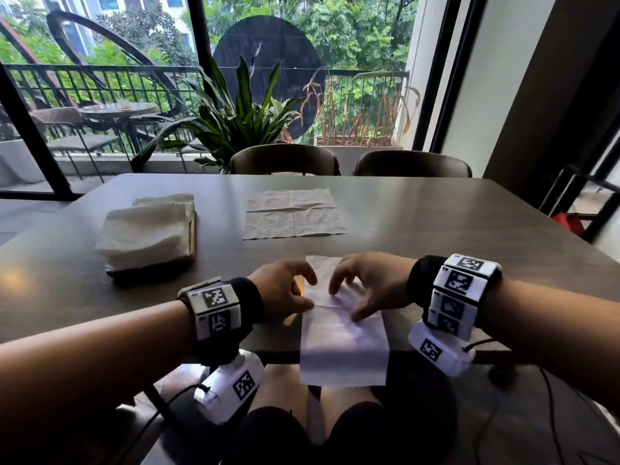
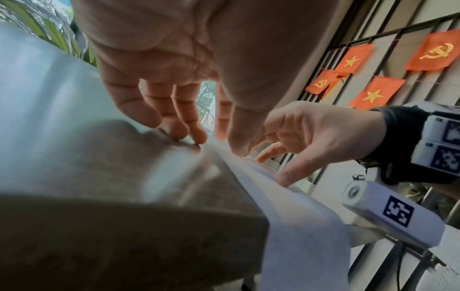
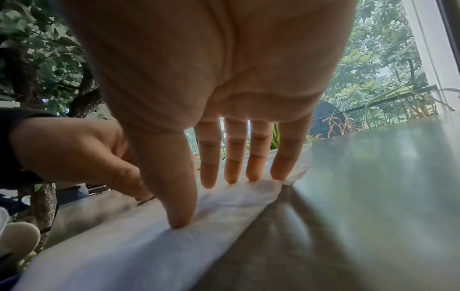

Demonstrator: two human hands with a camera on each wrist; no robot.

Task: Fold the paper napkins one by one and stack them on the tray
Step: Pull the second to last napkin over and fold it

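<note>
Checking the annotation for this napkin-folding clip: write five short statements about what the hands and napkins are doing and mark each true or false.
1. The napkin being worked hangs partly over the table's near edge. True.
2. The right hand presses straight fingertips on that napkin. True.
3. The tray holds no napkins. False: a folded stack lies on it.
4. An unfolded napkin lies flat farther back on the table. True.
5. The left hand rests on the tray. False: it is at the worked napkin's left edge.
</note>
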